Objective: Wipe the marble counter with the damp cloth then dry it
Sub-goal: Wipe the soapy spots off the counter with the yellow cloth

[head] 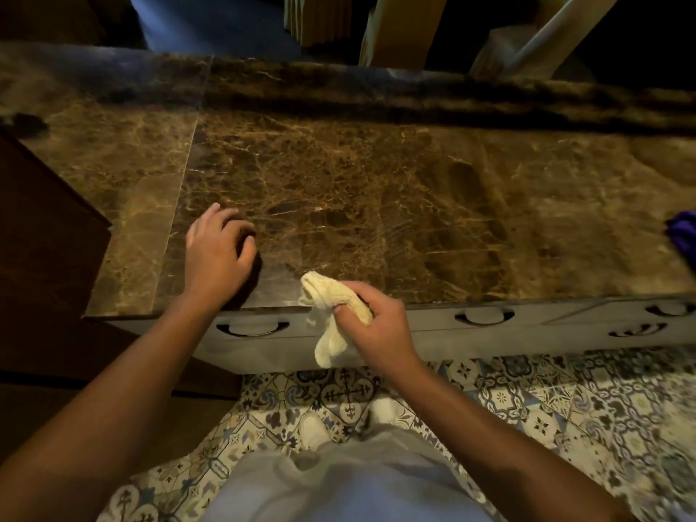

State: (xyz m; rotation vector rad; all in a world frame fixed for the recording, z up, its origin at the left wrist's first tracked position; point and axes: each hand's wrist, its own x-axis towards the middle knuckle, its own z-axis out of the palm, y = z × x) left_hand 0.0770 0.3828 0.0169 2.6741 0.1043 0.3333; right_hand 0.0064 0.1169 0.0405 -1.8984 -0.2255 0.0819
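Observation:
The brown veined marble counter runs across the view from left to right. My right hand is closed around a pale yellow cloth at the counter's front edge. One end of the cloth pokes up over the marble and the other hangs down in front of the drawers. My left hand rests on the counter near the front edge, left of the cloth, fingers curled and apart, holding nothing.
A purple cloth lies at the counter's far right edge. A raised marble ledge runs along the back. Grey drawers with dark handles sit below the front edge. A dark wooden cabinet stands at the left. Patterned floor tiles lie underfoot.

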